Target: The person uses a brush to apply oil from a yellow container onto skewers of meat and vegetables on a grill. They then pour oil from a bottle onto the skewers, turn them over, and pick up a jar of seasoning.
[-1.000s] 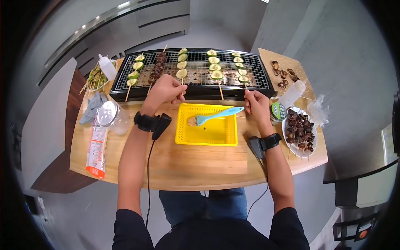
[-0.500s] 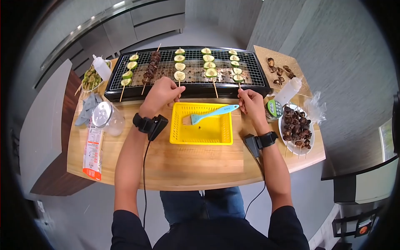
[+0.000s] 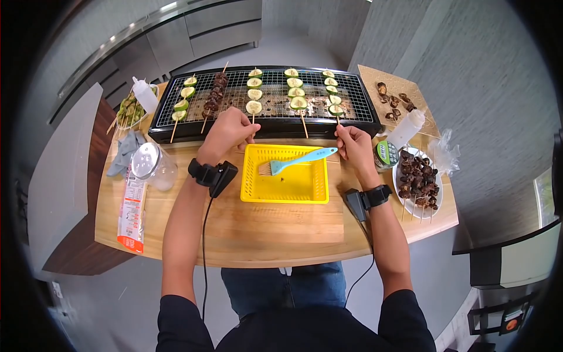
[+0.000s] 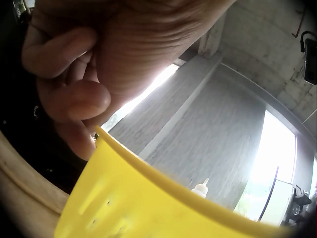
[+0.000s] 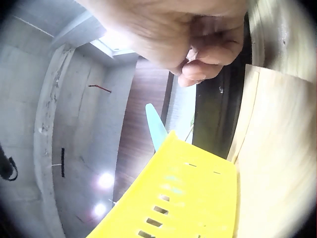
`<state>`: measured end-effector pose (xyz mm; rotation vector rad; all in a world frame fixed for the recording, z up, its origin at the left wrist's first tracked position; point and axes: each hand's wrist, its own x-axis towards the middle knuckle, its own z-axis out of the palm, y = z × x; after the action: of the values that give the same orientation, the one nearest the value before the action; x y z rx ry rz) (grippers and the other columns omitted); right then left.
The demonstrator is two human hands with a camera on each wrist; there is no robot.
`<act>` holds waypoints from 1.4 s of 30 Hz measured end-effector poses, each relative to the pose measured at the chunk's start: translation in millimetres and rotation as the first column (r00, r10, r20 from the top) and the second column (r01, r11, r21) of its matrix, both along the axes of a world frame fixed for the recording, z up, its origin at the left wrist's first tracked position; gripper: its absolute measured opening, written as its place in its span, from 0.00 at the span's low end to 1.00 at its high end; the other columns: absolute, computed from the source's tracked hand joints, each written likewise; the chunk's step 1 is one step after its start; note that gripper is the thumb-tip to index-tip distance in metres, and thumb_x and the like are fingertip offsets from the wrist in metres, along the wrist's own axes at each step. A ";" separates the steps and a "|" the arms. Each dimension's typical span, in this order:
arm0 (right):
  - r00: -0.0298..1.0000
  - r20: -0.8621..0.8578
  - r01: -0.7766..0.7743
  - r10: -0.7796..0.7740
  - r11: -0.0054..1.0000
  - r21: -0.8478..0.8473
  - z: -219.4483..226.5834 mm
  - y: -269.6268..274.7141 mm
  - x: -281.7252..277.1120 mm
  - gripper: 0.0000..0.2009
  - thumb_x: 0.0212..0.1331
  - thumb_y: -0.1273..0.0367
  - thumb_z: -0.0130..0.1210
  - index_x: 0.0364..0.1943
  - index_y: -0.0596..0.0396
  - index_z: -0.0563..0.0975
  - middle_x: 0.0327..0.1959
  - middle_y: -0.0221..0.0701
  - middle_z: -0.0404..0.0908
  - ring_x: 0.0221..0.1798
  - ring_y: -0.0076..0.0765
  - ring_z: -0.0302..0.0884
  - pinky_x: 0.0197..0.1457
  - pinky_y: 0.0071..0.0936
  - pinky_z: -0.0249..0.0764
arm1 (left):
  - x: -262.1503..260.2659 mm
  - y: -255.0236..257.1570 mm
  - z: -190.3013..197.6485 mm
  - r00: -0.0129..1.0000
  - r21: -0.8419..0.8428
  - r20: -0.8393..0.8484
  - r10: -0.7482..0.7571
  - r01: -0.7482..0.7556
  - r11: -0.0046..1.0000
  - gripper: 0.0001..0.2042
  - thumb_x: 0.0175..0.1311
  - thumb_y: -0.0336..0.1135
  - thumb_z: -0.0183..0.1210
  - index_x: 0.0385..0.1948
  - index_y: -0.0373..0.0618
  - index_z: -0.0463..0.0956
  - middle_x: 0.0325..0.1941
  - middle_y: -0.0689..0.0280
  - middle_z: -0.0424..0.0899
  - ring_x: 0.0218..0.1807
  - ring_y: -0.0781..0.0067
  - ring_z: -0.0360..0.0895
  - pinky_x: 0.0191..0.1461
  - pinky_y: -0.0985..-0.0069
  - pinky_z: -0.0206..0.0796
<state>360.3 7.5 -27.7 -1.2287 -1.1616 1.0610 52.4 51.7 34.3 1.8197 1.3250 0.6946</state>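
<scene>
A black grill with a wire grate bears several skewers of green-edged zucchini slices and one dark meat skewer. My left hand is at the grill's front edge and pinches the stick end of the middle zucchini skewer. The right hand pinches the stick of the rightmost zucchini skewer. Both wrist views show curled fingers, with the sticks themselves hidden. Between the hands stands a yellow basket, a blue-handled basting brush lying across it. Another zucchini skewer lies between the two held ones.
On the right are a squeeze bottle, a green-lidded jar and a plate of dark skewers. At left stand a silver-lidded jar, a grey cloth, a packet and another squeeze bottle.
The whole scene has shifted slightly left in the head view as the head turned. Both hands keep their places at the skewer ends.
</scene>
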 end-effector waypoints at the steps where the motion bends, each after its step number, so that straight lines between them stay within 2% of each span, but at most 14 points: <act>1: 1.000 0.000 -0.003 0.003 1.000 0.001 0.1 0.2 0.0 0.14 0.68 0.62 0.54 0.29 0.58 0.77 0.17 0.23 0.74 0.14 0.13 0.64 0.15 0.14 0.53 | -0.5 1.4 -1.8 1.000 -0.002 0.003 -0.002 0.002 1.000 0.16 0.61 0.36 0.62 0.18 0.31 0.79 0.16 0.64 0.80 0.12 0.82 0.72 0.18 0.83 0.62; 9: 0.999 -0.014 -0.039 0.039 0.999 -0.038 1.9 -2.1 -1.6 0.13 0.68 0.63 0.54 0.30 0.59 0.77 0.18 0.23 0.74 0.14 0.13 0.64 0.15 0.14 0.54 | -1.2 0.8 -2.6 0.998 0.004 0.047 -0.035 0.035 0.999 0.16 0.60 0.36 0.63 0.18 0.31 0.80 0.16 0.64 0.81 0.13 0.81 0.73 0.18 0.84 0.62; 11: 0.999 -0.013 -0.049 0.048 0.998 -0.036 1.3 -1.6 -1.4 0.13 0.68 0.64 0.54 0.30 0.59 0.77 0.18 0.23 0.74 0.14 0.13 0.64 0.15 0.14 0.54 | -1.0 1.4 -2.0 0.997 -0.007 0.067 -0.041 0.042 0.999 0.14 0.57 0.33 0.65 0.18 0.29 0.79 0.16 0.60 0.81 0.14 0.78 0.75 0.18 0.82 0.64; 17: 0.998 0.016 -0.059 0.059 0.998 -0.037 -1.8 -1.3 -2.6 0.12 0.68 0.65 0.55 0.30 0.60 0.78 0.18 0.23 0.75 0.15 0.14 0.64 0.16 0.14 0.55 | -2.2 4.7 -6.5 0.996 -0.040 0.086 -0.034 0.037 0.998 0.13 0.55 0.33 0.67 0.19 0.29 0.80 0.16 0.60 0.81 0.13 0.79 0.74 0.18 0.82 0.64; 22: 0.998 0.024 -0.064 0.064 0.998 -0.017 -3.9 -1.2 -3.4 0.12 0.67 0.65 0.55 0.31 0.60 0.78 0.18 0.24 0.75 0.15 0.14 0.65 0.16 0.14 0.56 | -3.4 4.0 -12.3 0.980 -0.007 0.178 -0.090 0.093 0.996 0.13 0.54 0.33 0.68 0.18 0.30 0.80 0.15 0.63 0.79 0.14 0.79 0.74 0.19 0.83 0.64; 29: 0.998 0.029 -0.062 0.062 0.998 -0.009 -5.3 -0.9 -3.0 0.13 0.68 0.64 0.55 0.32 0.61 0.78 0.18 0.24 0.75 0.15 0.14 0.65 0.16 0.14 0.56 | -1.6 7.3 -21.0 0.997 0.039 0.055 -0.053 0.051 0.998 0.14 0.54 0.35 0.68 0.19 0.30 0.81 0.15 0.63 0.80 0.16 0.79 0.75 0.20 0.83 0.64; 42: 0.996 0.062 -0.057 0.058 0.998 -0.009 -4.5 -1.2 -3.2 0.13 0.68 0.64 0.55 0.32 0.61 0.78 0.18 0.24 0.75 0.15 0.13 0.65 0.16 0.13 0.56 | -2.1 4.7 -18.5 0.998 0.072 0.030 -0.049 0.047 0.996 0.14 0.54 0.36 0.68 0.20 0.30 0.82 0.14 0.63 0.79 0.16 0.79 0.74 0.21 0.81 0.64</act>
<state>357.1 6.4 -32.2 -1.2478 -1.2481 1.0773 50.3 56.4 15.8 1.8834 1.2462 0.7507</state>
